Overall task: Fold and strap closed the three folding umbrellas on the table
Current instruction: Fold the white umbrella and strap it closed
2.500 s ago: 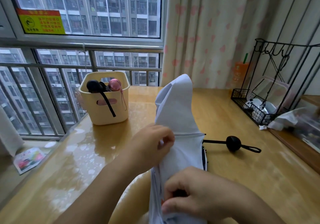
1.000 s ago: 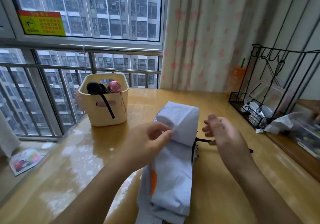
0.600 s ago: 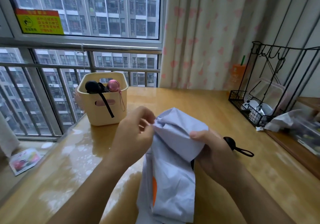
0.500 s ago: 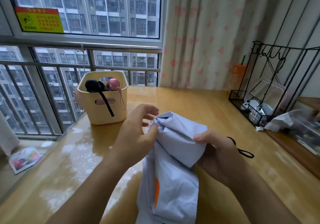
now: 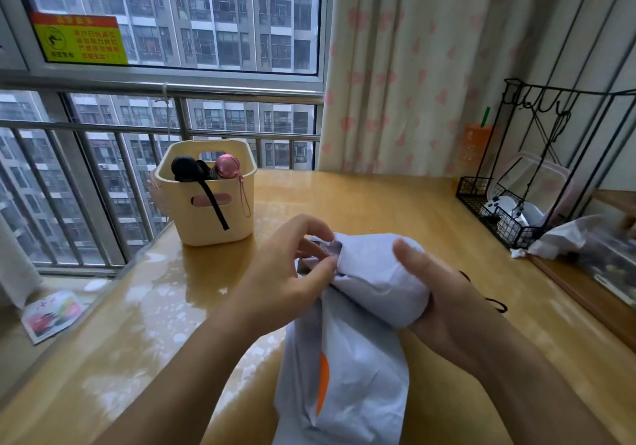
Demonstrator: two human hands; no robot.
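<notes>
Both hands hold the white umbrella point(image 5: 361, 375): right hand point(image 5: 444, 307) curled round its bunched top, left hand point(image 5: 285, 279) pinching a fold. Basket point(image 5: 220, 217) beyond the left hand; sticker point(image 5: 79, 40) writing illegible.

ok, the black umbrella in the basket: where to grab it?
By its rounded black handle, from above: it pokes over the cream basket rim while the rest hides inside. The pink handle crowds its right side, so probably close front to back.
</notes>
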